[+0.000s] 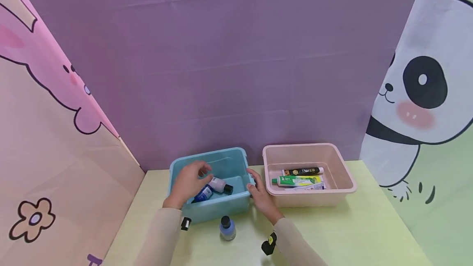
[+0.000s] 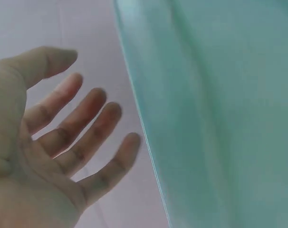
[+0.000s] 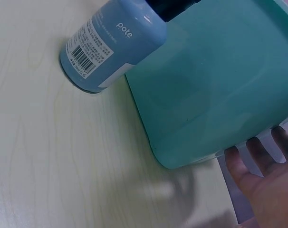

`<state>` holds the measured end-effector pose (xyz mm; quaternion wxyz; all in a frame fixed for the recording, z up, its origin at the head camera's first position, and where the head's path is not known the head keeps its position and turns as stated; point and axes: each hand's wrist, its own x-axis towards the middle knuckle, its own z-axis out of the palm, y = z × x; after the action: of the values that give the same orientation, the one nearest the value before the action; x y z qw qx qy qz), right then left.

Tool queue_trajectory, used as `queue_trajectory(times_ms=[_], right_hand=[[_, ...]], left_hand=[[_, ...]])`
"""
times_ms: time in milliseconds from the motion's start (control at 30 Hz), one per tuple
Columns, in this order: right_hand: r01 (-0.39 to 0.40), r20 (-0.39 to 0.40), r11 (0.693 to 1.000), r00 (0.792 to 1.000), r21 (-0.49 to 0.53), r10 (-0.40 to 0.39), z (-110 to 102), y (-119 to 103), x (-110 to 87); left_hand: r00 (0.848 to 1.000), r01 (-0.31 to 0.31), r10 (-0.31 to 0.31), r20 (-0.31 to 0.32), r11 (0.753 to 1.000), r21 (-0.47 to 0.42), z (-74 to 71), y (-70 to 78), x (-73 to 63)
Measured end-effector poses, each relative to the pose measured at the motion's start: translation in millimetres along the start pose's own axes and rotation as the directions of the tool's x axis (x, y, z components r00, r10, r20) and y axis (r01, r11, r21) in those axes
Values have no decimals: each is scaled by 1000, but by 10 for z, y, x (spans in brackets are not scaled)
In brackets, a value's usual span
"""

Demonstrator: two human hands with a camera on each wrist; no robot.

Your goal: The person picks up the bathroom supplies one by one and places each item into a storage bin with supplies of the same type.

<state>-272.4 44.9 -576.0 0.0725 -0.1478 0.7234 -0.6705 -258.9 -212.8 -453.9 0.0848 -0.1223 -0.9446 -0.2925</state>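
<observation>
My left hand (image 1: 191, 179) hovers over the left part of a blue plastic bin (image 1: 208, 212), fingers loosely bent and holding nothing. In the left wrist view, the spread fingers of that hand (image 2: 72, 133) show beside the bin's pale teal wall (image 2: 206, 118). Inside the bin lie a pale lilac bottle (image 1: 218, 184) with a black cap and a dark blue bottle (image 1: 204, 193). My right hand (image 1: 263, 196) holds the bin's right end, thumb at the rim and fingers along the outer side. In front of the bin, a blue-violet bottle (image 1: 227, 230) with a black cap stands upright on the table.
A pink bin (image 1: 314, 199) stands to the right of the blue one. It holds a black tube (image 1: 302, 171), a green and yellow tube (image 1: 297, 181) and a whitish tube (image 1: 308, 186). Behind both bins, a purple backdrop (image 1: 229, 73) rises from the table's (image 1: 332, 233) far edge.
</observation>
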Motion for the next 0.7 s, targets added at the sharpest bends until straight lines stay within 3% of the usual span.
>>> queue_trajectory(times_ms=[100,200,400,500,567,633,700], right_hand=[[10,-5,1000,1000,-6,-10,6,7,3],[9,-7,1000,1000,-8,-9,1,17,13],[10,-11,1000,1000,-7,-10,-2,64,22],[17,-13,1000,1000,-4,-17,2,63,24],[17,-15,1000,1000,-3,-17,4,51,19],[11,-8,1000,1000,-2,-11,-2,12,5],[18,-9,1000,1000,-7,-18,-5,13,2]], left_hand=[[993,-18,17,-118,1000,-9,55,56,-155],[970,-37,26,-244,998,-41,121,119,-292],[883,-135,74,-464,986,-100,345,176,-518],[848,-179,98,-520,978,-106,459,186,-616],[836,-188,100,-539,976,-111,524,198,-678],[827,-188,96,-553,976,-112,591,209,-737],[829,-174,77,-554,977,-124,654,227,-790]])
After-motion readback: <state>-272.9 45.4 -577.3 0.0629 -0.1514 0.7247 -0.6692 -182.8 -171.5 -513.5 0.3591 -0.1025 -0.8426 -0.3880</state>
